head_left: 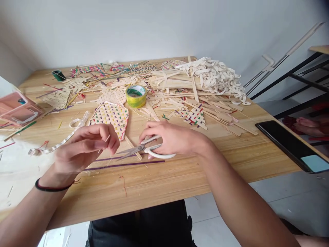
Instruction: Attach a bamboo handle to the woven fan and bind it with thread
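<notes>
the left hand (83, 145) has a thin strip (108, 138) in its grip, so the right hand (174, 137), grasping parted scissors (140, 148), should angle the blades off those fingers.

Black band, thin reddish strand beside it, on left wrist (55, 185); black bottoms, perhaps trousers (140, 226).

1. Carries small round emblems and tiny print on the green-and-white core (138, 90) of the tape roll (136, 102); comes out too small to read.
2. Shows faint greenish marks on the yellow outer side of the same roll, too blurred to read.
3. Offers no legible word, brand or number anywhere.
</notes>
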The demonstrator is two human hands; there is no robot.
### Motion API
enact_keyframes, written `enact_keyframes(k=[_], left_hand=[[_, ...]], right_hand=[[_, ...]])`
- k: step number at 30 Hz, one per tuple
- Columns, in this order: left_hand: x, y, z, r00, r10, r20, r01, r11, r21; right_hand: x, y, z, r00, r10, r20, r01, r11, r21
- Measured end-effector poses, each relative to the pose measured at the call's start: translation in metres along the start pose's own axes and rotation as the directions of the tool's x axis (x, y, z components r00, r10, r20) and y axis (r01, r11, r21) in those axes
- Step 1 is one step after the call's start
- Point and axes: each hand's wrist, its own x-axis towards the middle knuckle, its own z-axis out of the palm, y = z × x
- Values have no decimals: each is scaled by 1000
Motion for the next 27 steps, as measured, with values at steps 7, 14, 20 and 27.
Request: enact_keyframes(k=[7,14,20,27], left_hand=[[2,0,-4,987,124,-101,-130,990,-55],[1,-2,2,993,100,-55,-102,994,-29],[1,-4,1,993,100,-56,-104,993,-60],[1,-7,-1,991,89,-95,-105,978,-181]], right_hand=[[-4,43,-17,895,247,-372,-265,964,3],[-8,72,-20,644,497,-582,-635,771,-44],[-8,92,-19,610,527,-591,-658,753,-9],[-6,91,-19,756,417,-504,-467,884,31]])
